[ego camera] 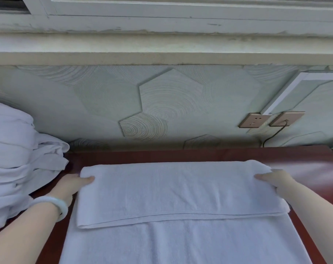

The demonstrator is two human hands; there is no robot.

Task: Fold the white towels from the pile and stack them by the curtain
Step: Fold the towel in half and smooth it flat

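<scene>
A white towel (179, 193) lies across the dark red table (304, 168), its far part folded over toward me so a doubled flap covers the near layer. My left hand (72, 185) grips the flap's left end, thumb on top and fingers under the cloth. At the flap's right end, my right hand (274, 181) holds it the same way. A pale bangle circles my left wrist. The heap of white towels (15, 161) rises at the left edge of the table.
A patterned grey-green wall (161, 103) stands right behind the table, with a window sill above it. Two wall sockets (270, 119) sit at the right, one with a black cable running down behind the table.
</scene>
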